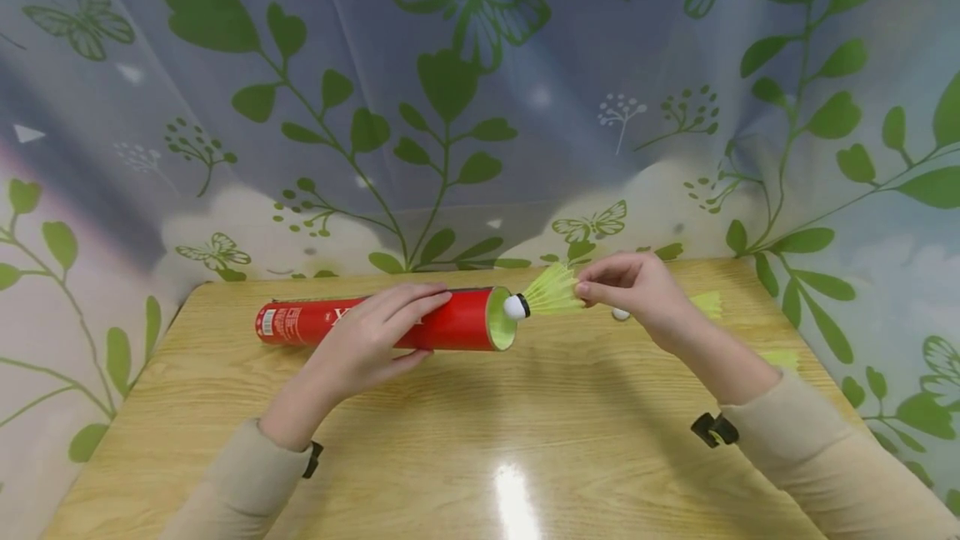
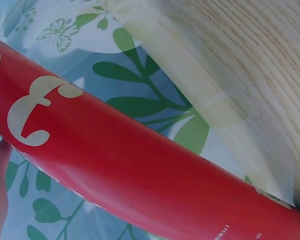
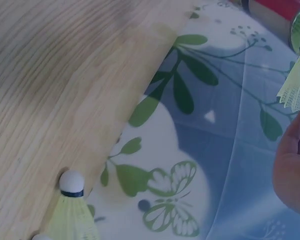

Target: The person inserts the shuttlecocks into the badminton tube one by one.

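My left hand (image 1: 367,336) grips a red shuttlecock tube (image 1: 468,319) around its middle, and the tube lies sideways above the tabletop with its pale green mouth facing right. In the left wrist view the red wall of the tube (image 2: 135,155) fills much of the picture. My right hand (image 1: 637,294) pinches a yellow shuttlecock (image 1: 553,290) by the skirt's edge. Its white cork points left, right at the tube's mouth. In the right wrist view that shuttlecock (image 3: 296,82) hangs before the tube's mouth, and only part of the right hand (image 3: 295,165) shows.
More yellow shuttlecocks lie at the table's right side, one (image 1: 707,304) behind my right wrist and another (image 1: 783,358) mostly covered by the sleeve. A white cork (image 1: 621,315) peeks out below the hand. Behind the wooden table (image 1: 420,457) hangs a leaf-patterned curtain (image 1: 480,165).
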### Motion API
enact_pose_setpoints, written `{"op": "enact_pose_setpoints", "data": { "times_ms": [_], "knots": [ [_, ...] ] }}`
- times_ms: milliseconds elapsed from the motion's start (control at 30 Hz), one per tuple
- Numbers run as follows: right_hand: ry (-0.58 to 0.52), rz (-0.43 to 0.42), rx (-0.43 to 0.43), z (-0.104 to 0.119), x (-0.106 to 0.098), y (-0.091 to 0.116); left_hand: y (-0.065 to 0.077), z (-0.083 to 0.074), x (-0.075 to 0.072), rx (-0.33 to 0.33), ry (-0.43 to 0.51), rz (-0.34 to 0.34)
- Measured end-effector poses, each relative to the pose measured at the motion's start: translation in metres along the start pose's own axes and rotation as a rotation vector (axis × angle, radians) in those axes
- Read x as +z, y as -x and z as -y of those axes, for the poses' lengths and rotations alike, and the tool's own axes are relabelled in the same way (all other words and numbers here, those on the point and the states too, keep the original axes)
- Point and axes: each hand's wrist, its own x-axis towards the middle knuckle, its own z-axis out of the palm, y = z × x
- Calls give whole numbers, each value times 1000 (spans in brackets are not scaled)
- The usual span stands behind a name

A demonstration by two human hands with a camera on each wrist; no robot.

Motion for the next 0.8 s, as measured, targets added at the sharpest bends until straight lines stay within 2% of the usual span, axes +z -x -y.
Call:
{"op": "enact_pose_setpoints", "data": {
  "times_ms": [333,600,800],
  "knots": [
    [-39,39,-63,4,26,4,-1,-2,0,-10,6,15],
    [-17,83,-65,6,42,6,-1,-2,-1,-19,10,15],
    [-17,81,-66,6,50,3,-1,-1,-1,-14,12,15]
  ]
}}
